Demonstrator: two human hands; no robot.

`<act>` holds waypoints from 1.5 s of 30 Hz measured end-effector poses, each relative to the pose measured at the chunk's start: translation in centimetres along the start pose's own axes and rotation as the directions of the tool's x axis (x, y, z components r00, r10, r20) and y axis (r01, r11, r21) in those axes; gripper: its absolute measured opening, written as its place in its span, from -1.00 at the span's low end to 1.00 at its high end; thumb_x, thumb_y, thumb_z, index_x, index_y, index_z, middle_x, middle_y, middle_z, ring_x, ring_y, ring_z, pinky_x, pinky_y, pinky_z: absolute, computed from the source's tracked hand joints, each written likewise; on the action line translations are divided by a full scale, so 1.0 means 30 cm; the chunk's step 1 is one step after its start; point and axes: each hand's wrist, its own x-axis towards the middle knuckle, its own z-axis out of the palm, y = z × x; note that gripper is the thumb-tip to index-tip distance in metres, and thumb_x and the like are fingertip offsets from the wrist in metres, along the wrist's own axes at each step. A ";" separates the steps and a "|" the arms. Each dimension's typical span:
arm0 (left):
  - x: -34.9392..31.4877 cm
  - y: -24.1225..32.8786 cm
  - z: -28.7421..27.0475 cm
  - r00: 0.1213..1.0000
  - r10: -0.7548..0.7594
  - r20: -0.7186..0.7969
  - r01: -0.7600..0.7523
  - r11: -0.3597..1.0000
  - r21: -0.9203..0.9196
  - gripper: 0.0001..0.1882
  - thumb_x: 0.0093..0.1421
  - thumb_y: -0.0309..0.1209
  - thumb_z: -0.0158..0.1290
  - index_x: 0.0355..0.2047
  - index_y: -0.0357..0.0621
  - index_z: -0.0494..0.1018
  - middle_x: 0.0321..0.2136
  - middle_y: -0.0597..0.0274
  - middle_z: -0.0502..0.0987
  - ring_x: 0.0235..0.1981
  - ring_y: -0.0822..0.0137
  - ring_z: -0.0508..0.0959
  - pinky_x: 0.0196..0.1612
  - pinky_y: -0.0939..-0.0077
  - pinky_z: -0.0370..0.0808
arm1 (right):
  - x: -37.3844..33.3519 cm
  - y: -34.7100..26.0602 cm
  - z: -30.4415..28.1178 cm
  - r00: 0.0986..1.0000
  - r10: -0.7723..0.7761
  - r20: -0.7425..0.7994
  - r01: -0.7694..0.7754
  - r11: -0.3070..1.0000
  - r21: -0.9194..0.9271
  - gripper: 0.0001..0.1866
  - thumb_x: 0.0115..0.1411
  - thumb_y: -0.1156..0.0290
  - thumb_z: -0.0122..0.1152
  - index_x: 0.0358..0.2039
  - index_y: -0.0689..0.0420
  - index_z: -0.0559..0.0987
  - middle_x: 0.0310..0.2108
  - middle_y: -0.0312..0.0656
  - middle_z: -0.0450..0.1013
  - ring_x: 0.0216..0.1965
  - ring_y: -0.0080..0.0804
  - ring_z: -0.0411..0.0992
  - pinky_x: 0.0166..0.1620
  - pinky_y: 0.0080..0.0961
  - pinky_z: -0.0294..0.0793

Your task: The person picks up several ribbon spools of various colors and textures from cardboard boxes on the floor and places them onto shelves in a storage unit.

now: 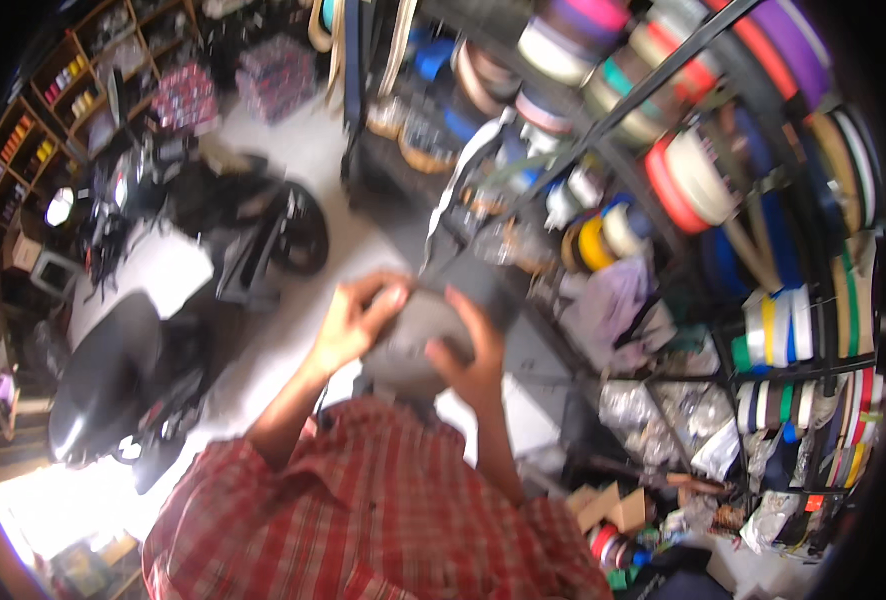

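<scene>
Held in front of my chest is a grey-brown, rounded, flat-faced thing (415, 340), possibly a roll of strap; blur hides its exact kind. My left hand (363, 318) grips its upper left edge, thumb and forefinger close together. On the right side my right hand (471, 350) holds it, the thumb lying over the face and the fingers along the rim. A white strip (453, 190) hangs down from the rack just beyond my hands. Behind the rounded thing is a dark grey surface (483, 285), partly hidden.
Black metal racks with several webbing rolls (688, 180) rise on the right. Plastic-wrapped bundles (633, 405) fill lower shelves. To the left stand motorbikes, one with a dark seat (113, 370). Wooden shelving (53, 110) and stacked packs (275, 75) are farther back.
</scene>
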 end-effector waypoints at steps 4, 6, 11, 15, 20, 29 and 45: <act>-0.036 0.016 0.005 0.993 -0.093 0.072 0.105 0.980 -0.171 -0.59 0.29 -0.33 0.01 0.11 -0.22 0.32 -0.28 0.13 0.55 -0.17 0.42 0.48 -0.04 0.50 0.37 | -0.017 0.005 0.001 0.994 0.103 0.024 -0.105 0.990 0.097 -0.48 0.05 0.46 0.25 0.06 0.28 0.43 -0.07 0.02 0.46 -0.09 -0.27 0.47 0.00 -0.42 0.40; -0.055 0.013 0.007 0.997 -0.079 0.023 0.082 0.966 -0.246 -0.30 0.26 -0.24 0.05 0.31 -0.09 0.01 -0.35 0.20 0.46 -0.29 0.49 0.41 -0.09 0.60 0.31 | -0.045 0.019 0.031 0.992 0.130 -0.004 -0.128 0.984 0.127 -0.39 0.04 0.47 0.26 0.14 0.27 0.33 -0.09 0.04 0.45 -0.09 -0.27 0.47 -0.01 -0.42 0.41; -0.059 0.016 0.000 0.994 -0.086 0.063 0.101 0.951 -0.292 -0.14 0.25 -0.26 0.07 0.37 -0.01 -0.23 -0.40 0.20 0.48 -0.32 0.51 0.42 -0.12 0.60 0.31 | -0.062 0.013 0.069 0.957 0.288 -0.038 -0.245 0.870 0.427 0.05 0.02 0.56 0.27 0.35 0.12 -0.25 -0.20 0.04 0.36 -0.14 -0.25 0.43 -0.06 -0.39 0.44; -0.055 0.004 -0.006 0.995 -0.085 0.049 0.095 0.959 -0.266 -0.11 0.24 -0.29 0.08 0.38 -0.01 -0.27 -0.41 0.19 0.49 -0.34 0.51 0.43 -0.13 0.61 0.32 | -0.051 -0.008 0.080 0.954 0.292 -0.074 -0.229 0.864 0.448 0.06 0.02 0.57 0.26 0.35 0.09 -0.27 -0.20 0.04 0.36 -0.15 -0.25 0.43 -0.07 -0.39 0.44; -0.054 -0.005 0.005 0.997 -0.074 -0.002 0.070 0.954 -0.291 -0.14 0.24 -0.32 0.08 0.37 -0.03 -0.22 -0.41 0.21 0.49 -0.34 0.50 0.43 -0.13 0.61 0.32 | -0.050 0.047 0.044 0.997 0.077 -0.013 -0.076 0.995 0.072 -0.15 -0.02 0.60 0.26 0.27 0.18 0.08 -0.15 -0.01 0.40 -0.12 -0.31 0.42 -0.04 -0.45 0.41; -0.063 -0.026 -0.022 0.985 -0.173 -0.008 0.168 0.968 -0.186 -0.67 0.27 -0.34 0.04 -0.03 -0.27 0.49 -0.25 0.16 0.58 -0.19 0.43 0.51 -0.05 0.54 0.38 | -0.023 0.008 0.069 0.987 0.143 -0.076 -0.135 0.985 0.107 -0.53 -0.01 0.52 0.31 -0.03 0.28 0.49 -0.15 -0.05 0.47 -0.10 -0.32 0.44 -0.02 -0.44 0.39; 0.081 -0.187 -0.029 0.966 -0.217 -0.138 0.174 0.947 -0.270 -0.68 0.30 -0.33 -0.04 -0.08 -0.31 0.52 -0.15 0.12 0.56 -0.09 0.39 0.46 0.06 0.52 0.31 | 0.176 0.114 0.056 0.985 0.158 0.064 -0.163 0.983 0.085 -0.63 0.15 0.41 0.20 -0.01 0.16 0.51 -0.07 -0.04 0.51 -0.01 -0.29 0.48 0.05 -0.45 0.38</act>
